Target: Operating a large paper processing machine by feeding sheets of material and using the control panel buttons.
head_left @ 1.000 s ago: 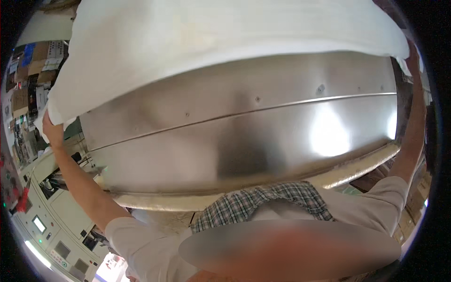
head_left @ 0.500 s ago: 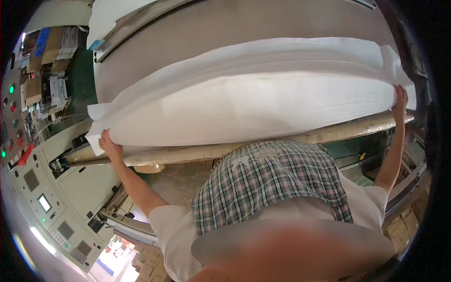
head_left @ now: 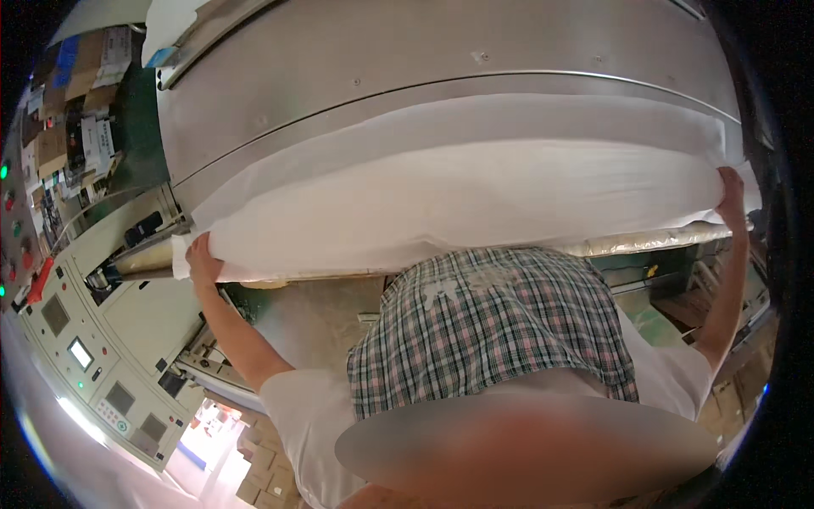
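Observation:
A wide white sheet (head_left: 475, 187) of thin, soft-looking material spans the space before me, with a thinner-looking strip of it lying along the far side. My left hand (head_left: 203, 261) is closed over its left end, fingers on top. At the far right, my right hand (head_left: 731, 199) grips the other end. Both arms are spread wide. Beneath the sheet runs a long roller (head_left: 153, 259) with a tan wrapping, mostly covered; its left end and a stretch at the right show. My plaid apron (head_left: 492, 331) touches or nearly touches the sheet's near edge.
Beyond the sheet rises a broad metal machine surface (head_left: 407, 51) with a long seam. A pale control cabinet (head_left: 127, 339) with buttons and small screens stands at the left. Cardboard boxes (head_left: 89, 68) are stacked at the far left, more boxes (head_left: 275, 475) at the lower left.
The sheet has come nearer to me and lower, covering more of the roller. Both hands moved with it, still holding its ends. More of the metal surface beyond shows.

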### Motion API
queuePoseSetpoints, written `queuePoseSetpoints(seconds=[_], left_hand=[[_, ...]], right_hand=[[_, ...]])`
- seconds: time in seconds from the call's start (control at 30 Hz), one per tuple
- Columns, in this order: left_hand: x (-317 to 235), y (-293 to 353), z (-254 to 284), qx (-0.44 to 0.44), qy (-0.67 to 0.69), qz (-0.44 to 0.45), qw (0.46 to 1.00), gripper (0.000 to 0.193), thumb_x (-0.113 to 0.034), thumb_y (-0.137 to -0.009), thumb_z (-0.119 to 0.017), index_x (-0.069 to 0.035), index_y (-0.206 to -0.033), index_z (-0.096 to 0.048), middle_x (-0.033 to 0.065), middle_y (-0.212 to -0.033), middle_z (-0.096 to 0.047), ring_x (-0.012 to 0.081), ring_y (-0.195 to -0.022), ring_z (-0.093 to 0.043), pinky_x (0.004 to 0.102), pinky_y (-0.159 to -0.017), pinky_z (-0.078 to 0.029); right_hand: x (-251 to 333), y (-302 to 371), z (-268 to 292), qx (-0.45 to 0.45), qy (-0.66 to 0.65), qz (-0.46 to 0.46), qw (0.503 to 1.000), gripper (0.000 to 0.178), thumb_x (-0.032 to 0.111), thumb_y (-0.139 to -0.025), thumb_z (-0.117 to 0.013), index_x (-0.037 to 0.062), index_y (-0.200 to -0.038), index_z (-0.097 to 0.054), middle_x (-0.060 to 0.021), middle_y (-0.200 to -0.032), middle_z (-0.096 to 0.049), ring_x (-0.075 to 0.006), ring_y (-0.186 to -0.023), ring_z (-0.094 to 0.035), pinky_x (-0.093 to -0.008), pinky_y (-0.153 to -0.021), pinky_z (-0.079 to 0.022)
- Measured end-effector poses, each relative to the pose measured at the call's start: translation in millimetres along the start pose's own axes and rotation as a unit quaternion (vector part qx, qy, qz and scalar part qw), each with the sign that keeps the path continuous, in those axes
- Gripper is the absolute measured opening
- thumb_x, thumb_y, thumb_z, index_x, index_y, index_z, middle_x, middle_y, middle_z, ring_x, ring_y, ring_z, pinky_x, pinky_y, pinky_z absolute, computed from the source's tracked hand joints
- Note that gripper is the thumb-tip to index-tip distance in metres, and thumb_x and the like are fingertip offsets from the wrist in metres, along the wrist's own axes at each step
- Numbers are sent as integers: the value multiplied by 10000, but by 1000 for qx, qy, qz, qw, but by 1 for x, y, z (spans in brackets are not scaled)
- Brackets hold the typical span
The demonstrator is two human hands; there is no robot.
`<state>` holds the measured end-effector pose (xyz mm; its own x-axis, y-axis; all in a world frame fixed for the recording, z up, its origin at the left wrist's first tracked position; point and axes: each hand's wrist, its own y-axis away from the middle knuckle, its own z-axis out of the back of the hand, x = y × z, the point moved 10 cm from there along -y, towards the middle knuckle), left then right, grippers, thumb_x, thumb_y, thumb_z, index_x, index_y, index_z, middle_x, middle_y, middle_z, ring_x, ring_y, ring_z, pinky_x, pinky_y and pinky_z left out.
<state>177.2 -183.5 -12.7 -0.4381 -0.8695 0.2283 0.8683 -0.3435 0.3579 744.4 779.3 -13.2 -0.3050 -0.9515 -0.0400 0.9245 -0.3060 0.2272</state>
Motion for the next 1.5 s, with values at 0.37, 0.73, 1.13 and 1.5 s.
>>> queuePoseSetpoints(seconds=[0.37, 0.73, 1.13, 1.5], left_hand=[[21, -169, -74, 348, -73, 28, 934, 690, 59, -537, -528, -188, -1181, -522, 191, -1012, -591, 339, -935, -569, 408, -730, -456], [-151, -57, 122, -205, 390, -34, 897, 235, -38, -786, -516, -75, -1003, -598, 89, -982, -614, 228, -926, -577, 307, -833, -428], [-529, 110, 188, -204, 462, -526, 684, 268, -92, -789, -546, -27, -1049, -547, 139, -1103, -540, 287, -957, -543, 373, -831, -438], [-199, 23, 68, -362, 200, -110, 904, 403, -175, -760, -513, -32, -1137, -505, 174, -1158, -495, 342, -1104, -425, 521, -915, -283]], right_hand=[[-78, -167, -82, 488, 255, -114, 827, 618, -88, -617, -590, 91, -1198, -477, -175, -1198, -480, -318, -1039, -505, -344, -855, -431], [-5, -173, 40, -84, -124, -53, 987, 336, 34, -811, -522, 60, -1145, -495, -74, -1100, -556, -210, -1026, -531, -301, -874, -421], [446, -133, 135, -129, -277, 233, 923, 218, -23, -638, -622, 12, -840, -545, -126, -890, -503, -309, -871, -502, -361, -739, -434], [487, -122, 135, -198, -259, 151, 933, 201, -68, -653, -579, 19, -828, -531, -89, -1021, -539, -282, -965, -503, -357, -786, -437]])
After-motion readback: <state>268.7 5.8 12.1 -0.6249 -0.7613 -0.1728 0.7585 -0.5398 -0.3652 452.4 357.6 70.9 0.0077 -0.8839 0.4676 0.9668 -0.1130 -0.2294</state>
